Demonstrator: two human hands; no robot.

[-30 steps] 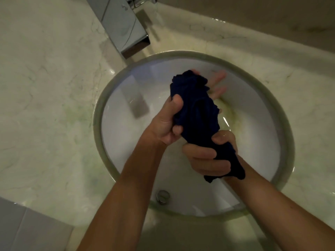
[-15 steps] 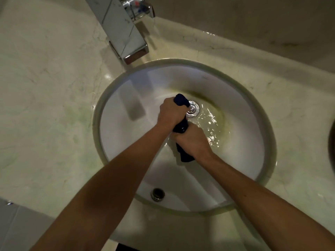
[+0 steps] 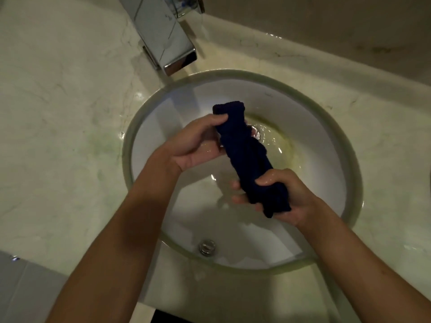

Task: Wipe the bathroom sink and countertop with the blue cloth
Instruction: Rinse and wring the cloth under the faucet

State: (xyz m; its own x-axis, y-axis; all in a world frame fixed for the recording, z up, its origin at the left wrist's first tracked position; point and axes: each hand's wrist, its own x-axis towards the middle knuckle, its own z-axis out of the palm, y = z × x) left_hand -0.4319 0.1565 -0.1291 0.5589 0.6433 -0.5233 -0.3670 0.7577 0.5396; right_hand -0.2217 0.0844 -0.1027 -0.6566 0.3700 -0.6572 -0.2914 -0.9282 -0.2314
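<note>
Cloth point(image 3: 247, 155), wrung tight half a second ago, now lies as a loose twist over the sink point(image 3: 168, 229); our left hand point(image 3: 193, 143) pinches its far end, right hand point(image 3: 277, 197) curls round the near end. We judge wiping comes next.

Two bare forearms, no sleeves, watch or rings; left hand point(image 3: 196, 143) and right hand point(image 3: 282, 197) glisten wet.

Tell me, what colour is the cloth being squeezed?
Dark navy blue. The cloth, twisted between both hands over the sink, shows in the head view.
</note>
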